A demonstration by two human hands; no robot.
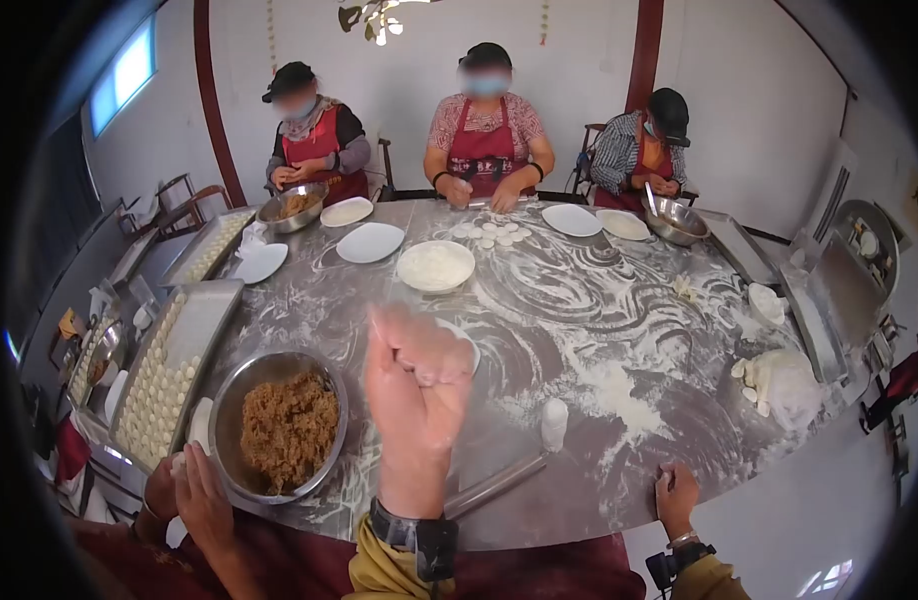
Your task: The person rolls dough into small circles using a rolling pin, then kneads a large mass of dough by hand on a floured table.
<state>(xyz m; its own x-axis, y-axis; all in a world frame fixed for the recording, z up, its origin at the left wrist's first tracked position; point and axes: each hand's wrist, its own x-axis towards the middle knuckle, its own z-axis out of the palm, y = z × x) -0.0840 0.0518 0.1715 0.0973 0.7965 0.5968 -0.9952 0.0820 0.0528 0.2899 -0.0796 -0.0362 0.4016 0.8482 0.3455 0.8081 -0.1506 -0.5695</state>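
My left hand (419, 375) is raised over the near middle of the steel table (519, 400), fingers curled into a fist with nothing visible in it. Flour whitens its skin. Part of a white dish (464, 340) shows behind it. Near the table's front edge, my right hand (676, 493) is also closed, with no object showing in it. Between the hands lie a metal rod (495, 485) and a short white floury piece (554, 424), possibly dough. A steel bowl of brown filling (289, 430) stands left of my left hand.
A co-worker's hands (194, 495) are close by on the left, beside a tray of small dough pieces (164, 390). Three people sit opposite with plates and bowls. A bowl of flour (436, 266) stands mid-table; a large dough lump (779, 388) lies at right.
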